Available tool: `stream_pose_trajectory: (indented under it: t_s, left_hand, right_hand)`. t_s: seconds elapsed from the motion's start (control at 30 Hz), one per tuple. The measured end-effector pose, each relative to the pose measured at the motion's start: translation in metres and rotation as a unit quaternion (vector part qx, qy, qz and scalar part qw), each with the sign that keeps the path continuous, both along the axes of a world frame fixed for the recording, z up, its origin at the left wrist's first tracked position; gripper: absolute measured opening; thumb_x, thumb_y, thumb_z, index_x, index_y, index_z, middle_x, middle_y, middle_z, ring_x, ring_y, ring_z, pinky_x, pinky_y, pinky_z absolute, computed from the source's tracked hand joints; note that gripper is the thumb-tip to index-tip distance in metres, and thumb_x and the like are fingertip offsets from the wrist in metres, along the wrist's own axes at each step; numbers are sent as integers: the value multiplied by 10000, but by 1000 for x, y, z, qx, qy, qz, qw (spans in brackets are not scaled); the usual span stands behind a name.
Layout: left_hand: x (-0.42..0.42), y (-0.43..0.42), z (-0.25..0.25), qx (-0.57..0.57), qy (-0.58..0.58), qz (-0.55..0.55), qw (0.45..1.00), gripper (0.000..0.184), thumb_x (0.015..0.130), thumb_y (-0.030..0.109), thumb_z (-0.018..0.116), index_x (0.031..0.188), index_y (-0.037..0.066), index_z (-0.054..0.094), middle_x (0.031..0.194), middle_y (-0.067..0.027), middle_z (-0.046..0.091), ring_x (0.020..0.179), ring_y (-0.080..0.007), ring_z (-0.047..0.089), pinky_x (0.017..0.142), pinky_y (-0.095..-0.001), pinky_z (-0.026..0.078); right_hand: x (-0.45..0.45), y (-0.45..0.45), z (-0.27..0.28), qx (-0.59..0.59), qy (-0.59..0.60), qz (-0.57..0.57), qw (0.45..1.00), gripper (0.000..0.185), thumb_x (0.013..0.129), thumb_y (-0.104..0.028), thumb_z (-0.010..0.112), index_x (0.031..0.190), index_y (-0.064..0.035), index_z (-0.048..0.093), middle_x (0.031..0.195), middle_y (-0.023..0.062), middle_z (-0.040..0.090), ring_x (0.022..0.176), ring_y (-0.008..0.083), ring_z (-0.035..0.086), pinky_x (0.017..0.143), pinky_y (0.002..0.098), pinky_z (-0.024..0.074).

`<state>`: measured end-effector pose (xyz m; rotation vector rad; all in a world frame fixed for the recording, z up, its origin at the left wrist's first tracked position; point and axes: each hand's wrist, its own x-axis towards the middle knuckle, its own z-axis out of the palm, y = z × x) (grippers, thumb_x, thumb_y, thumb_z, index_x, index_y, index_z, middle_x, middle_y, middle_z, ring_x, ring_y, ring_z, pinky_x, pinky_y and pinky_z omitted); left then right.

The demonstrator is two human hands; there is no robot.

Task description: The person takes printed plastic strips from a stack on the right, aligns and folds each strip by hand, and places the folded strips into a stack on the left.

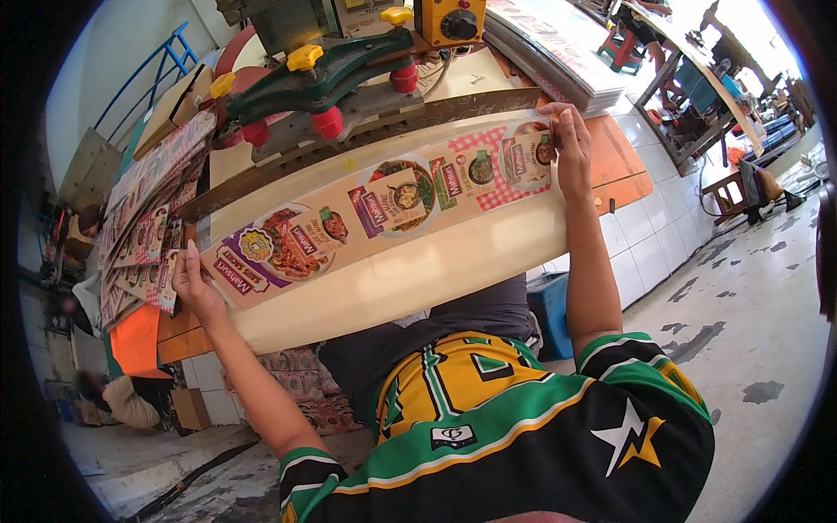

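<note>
A long printed sheet (342,218) with food pictures and a red checked patch lies slantwise on a smooth cream surface (418,270). At its left end, my left hand (197,288) has thumb and fingers closed on the edge. My right hand (570,152) grips the far right corner, with bent fingers at the edge. Just beyond the sheet runs a long metal bar (366,144). Above that bar stands a machine with a dark green arm (349,77), yellow knobs (305,57) and red cylindrical feet (328,122).
Piles of similar printed sheets (144,222) lean at the left, above an orange sheet (138,344). Another stack (558,52) lies at the back right. A yellow control box (450,23) has a black dial. A blue bin (547,314) stands beside my leg. Other people sit nearby.
</note>
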<state>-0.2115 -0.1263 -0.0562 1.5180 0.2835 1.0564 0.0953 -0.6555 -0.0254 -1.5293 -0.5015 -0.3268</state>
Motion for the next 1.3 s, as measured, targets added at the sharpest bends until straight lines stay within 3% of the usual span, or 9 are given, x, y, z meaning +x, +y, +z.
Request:
stream_pose_trajectory:
  t_s: [0.07, 0.13, 0.27, 0.33, 0.63, 0.83, 1.07, 1.13, 1.3]
  left_hand:
    - [4, -9, 7, 8, 1, -9, 1000, 246, 1036, 203, 616, 833, 70, 573, 773, 36, 523, 718, -54, 499, 672, -225, 427]
    - [11, -21, 12, 1, -16, 51, 999, 279, 1036, 202, 605, 774, 106, 583, 672, 84, 467, 589, -9, 321, 542, -207, 228]
    - [8, -13, 7, 4, -15, 46, 999, 292, 1036, 198, 600, 761, 106, 564, 670, 85, 457, 588, -8, 314, 538, -209, 228]
    - [2, -1, 1, 0, 0, -2, 1000, 235, 1031, 206, 628, 846, 67, 591, 786, 35, 549, 721, -53, 511, 672, -220, 424]
    - [2, 0, -1, 7, 16, 15, 1000, 272, 1030, 233, 635, 808, 95, 560, 721, 63, 492, 627, -33, 407, 583, -219, 319]
    - [3, 2, -3, 13, 14, 21, 1000, 265, 1031, 232, 633, 817, 92, 566, 729, 54, 516, 639, -31, 443, 591, -216, 357]
    - [2, 1, -2, 13, 9, 13, 1000, 262, 1033, 233, 631, 822, 90, 571, 732, 52, 532, 634, -28, 454, 586, -213, 362]
    - [2, 1, -1, 28, 20, 18, 999, 260, 1033, 236, 633, 827, 89, 577, 727, 58, 530, 618, -22, 441, 571, -207, 343]
    - [3, 0, -2, 25, 14, 26, 999, 260, 1033, 244, 636, 831, 90, 582, 723, 64, 526, 607, -16, 427, 555, -204, 318]
  right_hand:
    - [-1, 0, 1, -7, -12, 2, 1000, 397, 1105, -418, 451, 1064, -96, 678, 753, -67, 452, 660, 30, 394, 556, 213, 316]
    - [-3, 2, 2, -1, -14, 10, 1000, 396, 1103, -420, 457, 1065, -93, 676, 734, -77, 392, 654, 33, 371, 558, 217, 296]
    - [-1, 1, 0, -1, -16, 19, 1000, 392, 1101, -420, 462, 1056, -93, 673, 737, -77, 406, 662, 30, 377, 576, 211, 298]
    - [0, 1, 0, -9, -31, 20, 999, 381, 1096, -422, 476, 1046, -98, 669, 740, -78, 416, 669, 27, 381, 588, 211, 304]
    - [-2, 1, -1, -9, -40, 35, 999, 323, 1081, -390, 526, 1049, -98, 659, 789, -77, 494, 684, 18, 397, 597, 206, 314]
    - [-1, 1, -2, -1, -34, 44, 998, 323, 1071, -399, 546, 1067, -93, 651, 928, -50, 598, 701, 9, 414, 603, 198, 315]
    - [-2, -2, 0, -15, -20, 57, 998, 336, 1074, -387, 545, 1128, -77, 663, 903, -50, 602, 724, 9, 444, 624, 191, 342]
    - [-7, -1, 5, -29, -26, 68, 997, 352, 1076, -372, 543, 1159, -57, 676, 956, -17, 651, 810, 35, 536, 710, 205, 432]
    - [-5, -2, 3, -41, -34, 63, 997, 367, 1074, -364, 543, 1153, -37, 688, 1059, 35, 695, 950, 92, 610, 853, 253, 490]
